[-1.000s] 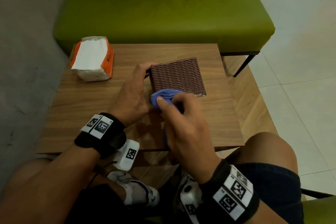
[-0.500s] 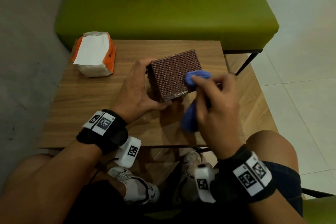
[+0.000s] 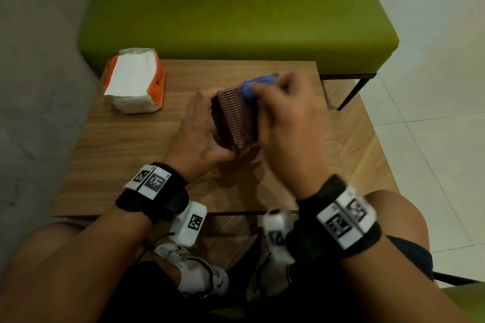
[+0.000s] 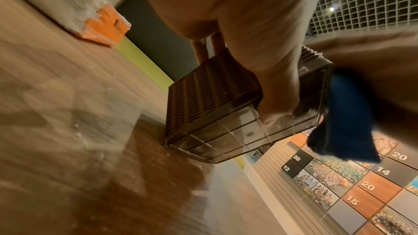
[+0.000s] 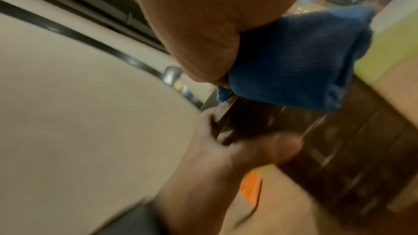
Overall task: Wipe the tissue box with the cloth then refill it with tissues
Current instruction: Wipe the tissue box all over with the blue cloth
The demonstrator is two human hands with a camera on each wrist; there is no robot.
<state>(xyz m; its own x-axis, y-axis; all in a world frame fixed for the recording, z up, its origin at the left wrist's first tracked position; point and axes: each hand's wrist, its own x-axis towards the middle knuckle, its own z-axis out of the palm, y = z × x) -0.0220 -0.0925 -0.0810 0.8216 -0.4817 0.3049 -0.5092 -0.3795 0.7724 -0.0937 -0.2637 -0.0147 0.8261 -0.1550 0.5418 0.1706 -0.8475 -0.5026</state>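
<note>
Nearest to you are your knees and white shoes (image 3: 202, 274) under the near edge of the wooden table (image 3: 118, 155), with black wristbands carrying coded markers on both wrists. Your left hand (image 3: 195, 136) grips the brown woven tissue box (image 3: 235, 118) from its left side; the left wrist view shows the thumb curled round the box's lower edge and fingers reaching over its far side. The box is tilted up on the table, its glossy gridded face turned toward you and downward, one low corner at or just above the wood; you cannot tell whether it touches. It sits about mid-table, slightly right of centre. Your right hand (image 3: 286, 123) is just right of the box, blurred, fingers closed round the blue cloth (image 3: 256, 85), which is pressed against the box's upper far edge. In the right wrist view the cloth (image 5: 294, 60) bunches out of your fist and drapes over the dark box below it; in the left wrist view a loose end of it hangs down beside the box's right face. Farther off, at the table's far left corner, the orange-and-white tissue pack (image 3: 135, 80) lies well apart from the box, its white top open. Beyond the table stands the green bench seat (image 3: 236, 13), with pale floor tiles to the right.
</note>
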